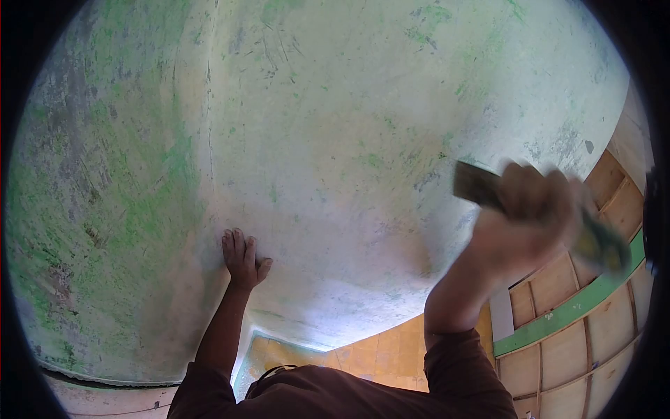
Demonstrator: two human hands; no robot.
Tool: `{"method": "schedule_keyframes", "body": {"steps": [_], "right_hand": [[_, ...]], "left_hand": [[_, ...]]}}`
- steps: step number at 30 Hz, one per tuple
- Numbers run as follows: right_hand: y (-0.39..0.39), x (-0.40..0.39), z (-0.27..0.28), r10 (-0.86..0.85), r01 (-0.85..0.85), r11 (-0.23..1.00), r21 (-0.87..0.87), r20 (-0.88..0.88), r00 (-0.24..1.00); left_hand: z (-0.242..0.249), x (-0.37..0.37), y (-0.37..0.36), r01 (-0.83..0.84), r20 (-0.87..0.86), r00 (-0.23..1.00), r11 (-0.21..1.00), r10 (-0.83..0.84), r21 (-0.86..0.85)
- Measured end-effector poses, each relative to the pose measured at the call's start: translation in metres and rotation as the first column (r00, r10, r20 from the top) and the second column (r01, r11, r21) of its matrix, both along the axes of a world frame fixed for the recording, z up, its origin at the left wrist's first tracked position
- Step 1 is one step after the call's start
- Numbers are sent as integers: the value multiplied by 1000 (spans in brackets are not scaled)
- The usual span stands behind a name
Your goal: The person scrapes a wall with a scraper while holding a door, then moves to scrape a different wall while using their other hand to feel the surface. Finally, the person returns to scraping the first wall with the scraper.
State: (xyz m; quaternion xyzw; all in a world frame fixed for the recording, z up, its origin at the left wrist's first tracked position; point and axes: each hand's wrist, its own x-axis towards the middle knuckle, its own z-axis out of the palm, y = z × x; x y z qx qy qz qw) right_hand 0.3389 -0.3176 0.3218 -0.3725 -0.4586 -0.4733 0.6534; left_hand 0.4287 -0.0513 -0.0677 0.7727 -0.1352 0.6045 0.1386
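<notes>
My right hand is wrapped round a paint scraper, blurred by motion. Its flat dark blade sticks out to the left of my fist, and its dark green handle end shows on the right. Behind the blade is a pale wall with scuffed green paint patches. Lower on the left, my left hand lies against this wall with its fingers stretched upward and the thumb apart, beside the vertical corner line. It holds nothing.
Left of the corner, another wall face carries heavier green and grey patches. Wooden panels with battens and a green beam stand at the right. Yellow-orange tiles show between my arms.
</notes>
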Motion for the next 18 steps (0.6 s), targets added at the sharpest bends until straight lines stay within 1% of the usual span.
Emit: {"method": "schedule_keyframes", "body": {"steps": [1,2,3,6,7,9,10,11,13,14,17,18], "right_hand": [[10,11,0,-125,133,989,61,-114,986],[6,8,3,-64,64,998,-5,-76,995],[3,6,4,-64,64,998,-4,-74,995],[-13,-9,2,160,-150,984,-99,99,982],[-10,-6,2,163,-153,983,-103,100,981],[2,2,-1,-21,22,999,41,-43,999],[12,8,0,-82,92,993,72,-129,988],[7,7,0,-85,95,993,74,-131,988],[-5,3,-1,-10,8,995,-100,-22,1000],[-5,2,-2,-7,5,995,-101,-18,1000],[-4,-3,-2,45,-42,998,-41,91,995],[8,7,-2,-122,125,992,26,-95,988]], "left_hand": [[0,-1,0,2,-3,1000,1000,-2,3],[0,-1,0,7,-5,1000,1000,-7,7],[1,0,-1,6,2,1000,1000,-6,3],[3,-1,0,7,12,1000,1000,-7,2],[2,-1,-1,7,15,1000,1000,-7,1],[0,0,-1,5,8,1000,1000,-5,-1],[0,0,0,5,3,1000,1000,-5,1],[0,0,-1,8,2,1000,1000,-8,3],[1,-1,0,2,2,1000,1000,-2,0],[1,-1,0,-1,5,1000,1000,1,-1],[0,0,0,2,1,1000,1000,-2,1],[0,-1,0,-1,3,1000,1000,1,1]]}}
